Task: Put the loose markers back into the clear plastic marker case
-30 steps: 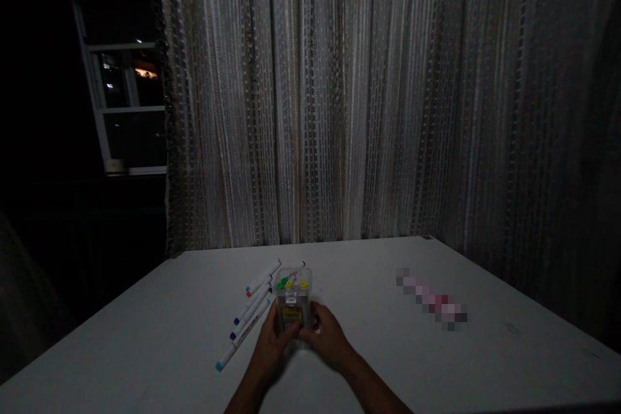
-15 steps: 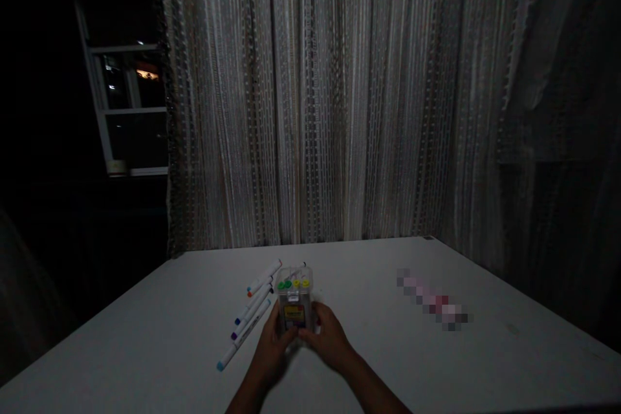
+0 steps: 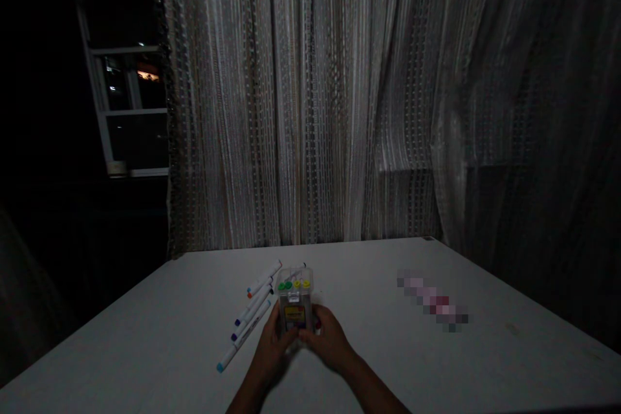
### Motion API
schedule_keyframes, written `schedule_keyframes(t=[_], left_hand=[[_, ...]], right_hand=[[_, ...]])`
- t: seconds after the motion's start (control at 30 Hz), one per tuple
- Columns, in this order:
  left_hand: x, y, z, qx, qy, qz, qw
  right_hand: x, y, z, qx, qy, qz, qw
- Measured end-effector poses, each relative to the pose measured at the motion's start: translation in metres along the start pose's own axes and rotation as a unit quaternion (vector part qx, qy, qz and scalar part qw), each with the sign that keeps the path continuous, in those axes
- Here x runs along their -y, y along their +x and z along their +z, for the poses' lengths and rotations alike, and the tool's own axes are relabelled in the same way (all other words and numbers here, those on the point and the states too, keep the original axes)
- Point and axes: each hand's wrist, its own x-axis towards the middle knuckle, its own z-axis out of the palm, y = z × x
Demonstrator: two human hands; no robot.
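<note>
A clear plastic marker case (image 3: 294,301) stands on the white table (image 3: 145,336), with green and yellow marker caps showing at its top. My left hand (image 3: 270,352) grips its near left side, fingers closed on it. My right hand (image 3: 329,339) holds its near right side, fingers wrapped round it too. Several loose white markers (image 3: 250,314) with coloured ends lie on the table just left of the case.
A blurred-out reddish object (image 3: 433,301) lies on the table to the right. A striped curtain (image 3: 339,97) hangs close behind the table. A dark window (image 3: 123,77) is at the left. The room is dim.
My hands and the case have barely shifted. The right part of the curtain has billowed inward toward the table.
</note>
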Motion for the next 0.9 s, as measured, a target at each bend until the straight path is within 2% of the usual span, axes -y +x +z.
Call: schedule_keyframes(t=[0.33, 0.43, 0.6, 0.9], left_hand=[[-0.008, -0.0031, 0.0026, -0.009, 0.006, 0.001, 1.0], [-0.0076, -0.0035, 0.0023, -0.003, 0.009, 0.002, 1.0], [-0.0057, -0.0027, 0.0019, -0.025, 0.016, -0.018, 0.999], [-0.0074, -0.0018, 0.0027, -0.016, 0.015, -0.005, 1.0]], right_hand=[[0.0014, -0.0019, 0.0005, -0.006, 0.02, -0.001, 1.0], [0.0036, -0.0025, -0.0004, -0.002, 0.018, 0.001, 1.0], [0.0073, -0.003, -0.0022, 0.001, 0.013, 0.006, 1.0], [0.0035, -0.0017, -0.0012, -0.002, 0.024, 0.001, 1.0]])
